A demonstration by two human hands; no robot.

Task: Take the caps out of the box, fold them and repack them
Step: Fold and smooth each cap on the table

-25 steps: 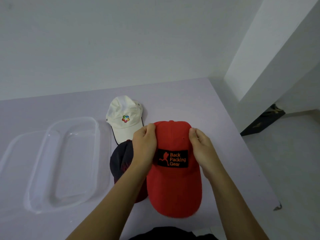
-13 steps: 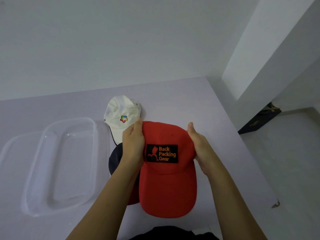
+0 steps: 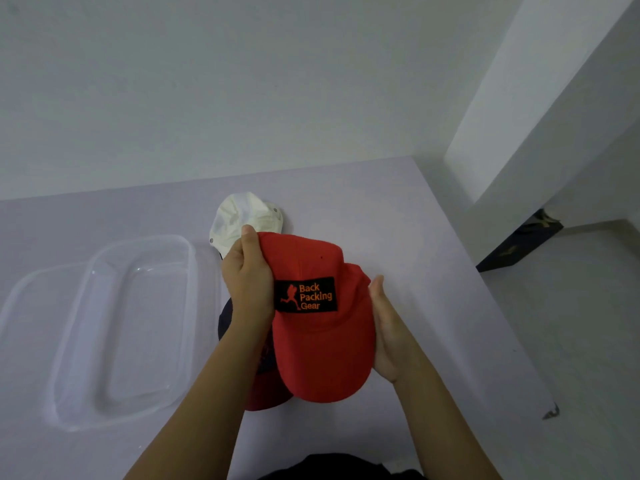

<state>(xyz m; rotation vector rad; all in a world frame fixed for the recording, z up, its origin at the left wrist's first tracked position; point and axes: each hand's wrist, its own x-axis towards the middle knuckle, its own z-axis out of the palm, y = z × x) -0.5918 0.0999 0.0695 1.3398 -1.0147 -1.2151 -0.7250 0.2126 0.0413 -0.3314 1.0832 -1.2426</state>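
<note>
- Over the last second the red cap point(image 3: 320, 327) rose and swung left; my left hand point(image 3: 247, 289) had climbed the crown's left side, thumb reaching the top edge, and my right hand point(image 3: 384, 327) had slid down from the crown to the side by the brim
- Left hand was closed on the cap's left side; right hand was flat and open, palm pressed against the right side, not clamped
- The crown's right side showed a crease beside the black patch; I judged the fold as begun, not finished
- The red cap was held above the counter point(image 3: 398, 209), brim toward me, overlapping the caps beneath
- The white cap point(image 3: 242, 216) lay on the counter beyond my left hand, partly hidden by it
- The dark cap point(image 3: 225, 320) with a red brim sat under my left forearm, mostly covered; whether it was folded I could not tell
- The clear box point(image 3: 138, 327) stood empty to the left, well clear of the caps, with its lid point(image 3: 20, 299) apparently lying beside it
- Nothing blocked the path to the box; the two loose caps crowded the space below the held one
</note>
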